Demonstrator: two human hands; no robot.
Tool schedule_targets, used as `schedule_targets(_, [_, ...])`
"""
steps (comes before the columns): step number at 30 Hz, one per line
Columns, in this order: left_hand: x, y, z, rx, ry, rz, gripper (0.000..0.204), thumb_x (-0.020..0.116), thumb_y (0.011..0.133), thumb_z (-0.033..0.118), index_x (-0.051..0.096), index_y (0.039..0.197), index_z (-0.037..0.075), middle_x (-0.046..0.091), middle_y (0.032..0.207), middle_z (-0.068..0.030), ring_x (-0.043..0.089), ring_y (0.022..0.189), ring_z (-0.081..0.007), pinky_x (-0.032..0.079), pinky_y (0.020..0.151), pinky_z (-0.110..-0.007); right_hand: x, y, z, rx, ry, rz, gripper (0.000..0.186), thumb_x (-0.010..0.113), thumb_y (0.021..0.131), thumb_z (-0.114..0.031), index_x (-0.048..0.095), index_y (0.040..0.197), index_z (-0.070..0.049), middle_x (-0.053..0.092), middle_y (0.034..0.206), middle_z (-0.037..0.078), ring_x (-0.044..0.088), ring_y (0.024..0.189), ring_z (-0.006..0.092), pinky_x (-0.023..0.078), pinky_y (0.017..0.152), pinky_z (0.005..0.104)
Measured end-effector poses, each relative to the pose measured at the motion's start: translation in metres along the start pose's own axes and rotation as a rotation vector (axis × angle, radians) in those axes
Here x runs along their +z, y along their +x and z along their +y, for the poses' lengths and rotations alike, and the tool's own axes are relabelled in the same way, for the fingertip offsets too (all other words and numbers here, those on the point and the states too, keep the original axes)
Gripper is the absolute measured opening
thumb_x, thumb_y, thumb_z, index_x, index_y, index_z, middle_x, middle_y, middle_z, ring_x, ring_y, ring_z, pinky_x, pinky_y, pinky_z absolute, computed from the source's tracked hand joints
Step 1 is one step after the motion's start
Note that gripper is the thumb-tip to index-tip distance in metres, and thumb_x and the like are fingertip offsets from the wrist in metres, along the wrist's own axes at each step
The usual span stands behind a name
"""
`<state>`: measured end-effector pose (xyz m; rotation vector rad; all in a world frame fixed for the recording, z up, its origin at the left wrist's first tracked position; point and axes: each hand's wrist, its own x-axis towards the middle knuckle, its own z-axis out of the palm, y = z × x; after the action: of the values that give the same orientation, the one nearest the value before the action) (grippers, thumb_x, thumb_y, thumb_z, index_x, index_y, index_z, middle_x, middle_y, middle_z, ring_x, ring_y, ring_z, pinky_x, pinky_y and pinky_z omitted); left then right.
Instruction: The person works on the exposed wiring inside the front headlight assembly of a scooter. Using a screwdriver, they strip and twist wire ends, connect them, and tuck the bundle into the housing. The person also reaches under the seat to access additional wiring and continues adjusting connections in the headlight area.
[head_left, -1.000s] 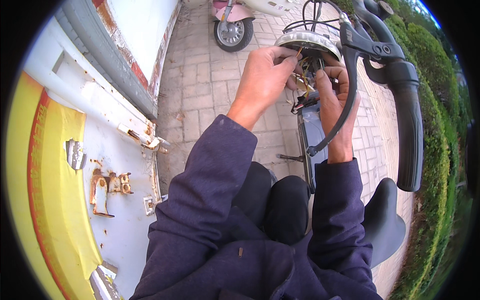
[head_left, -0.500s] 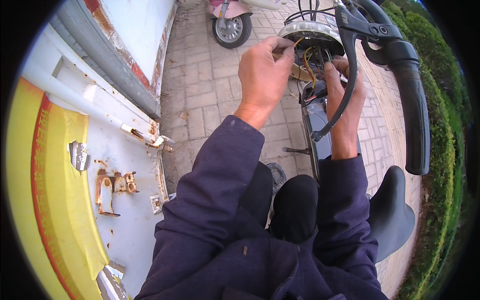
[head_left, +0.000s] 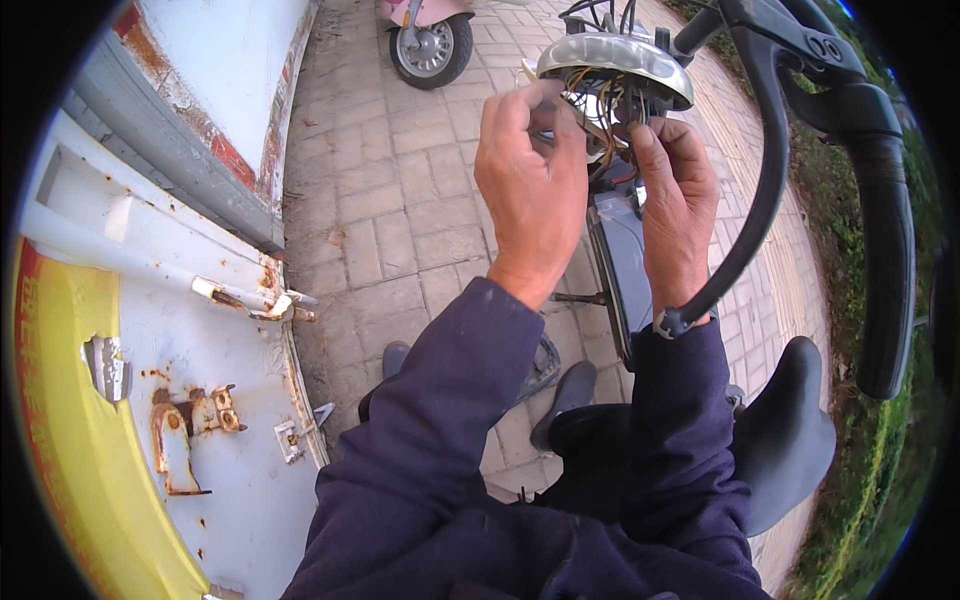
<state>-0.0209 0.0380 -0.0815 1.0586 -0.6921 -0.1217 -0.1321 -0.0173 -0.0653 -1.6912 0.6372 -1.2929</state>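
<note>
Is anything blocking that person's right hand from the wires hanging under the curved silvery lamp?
Nothing visible does: the right hand is at the wires. The black brake lever curves past the hand's right side, its tip overlapping the sleeve cuff.

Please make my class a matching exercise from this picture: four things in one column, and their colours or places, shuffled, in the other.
Things:
1. Wires
2. Saddle
3. Scooter
4. Sheet

Colours and places:
A. Pink, at the top edge of the picture
B. Yellow, at the far left
C. Dark, at the lower right
D. Between the left hand and the right hand, below the lamp

Pairs: 1-D, 2-C, 3-A, 4-B
</note>
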Motion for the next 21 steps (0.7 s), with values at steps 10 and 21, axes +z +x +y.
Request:
schedule_targets(10, [-0.03,0.008,-0.022,-0.445,-0.412,-0.27,0.035,0.055,0.108,0.032,0.065,0.114,-0.001,0.07,0.1,-0.0069,0.064,0.085,-0.011,0.053,0.077,-0.027,0.033,-0.017,-0.013,-0.298,-0.408,-0.127,0.036,0.07,0.095,-0.011,0.065,0.129,-0.003,0.067,0.121,0.015,0.063,0.112,0.0231,0.05,0.098,0.0339])
schedule_targets(21, [-0.033,0.012,-0.053,-0.339,-0.316,-0.228,0.032,0.063,0.103,0.028,0.067,0.119,0.001,0.074,0.103,-0.0063,0.066,0.083,-0.0124,0.05,0.075,-0.027,-0.023,-0.183,-0.005,0.319,-0.318,-0.144,0.046,0.067,0.092,-0.005,0.056,0.137,0.001,0.065,0.127,0.013,0.063,0.11,0.0213,0.049,0.098,0.0345])
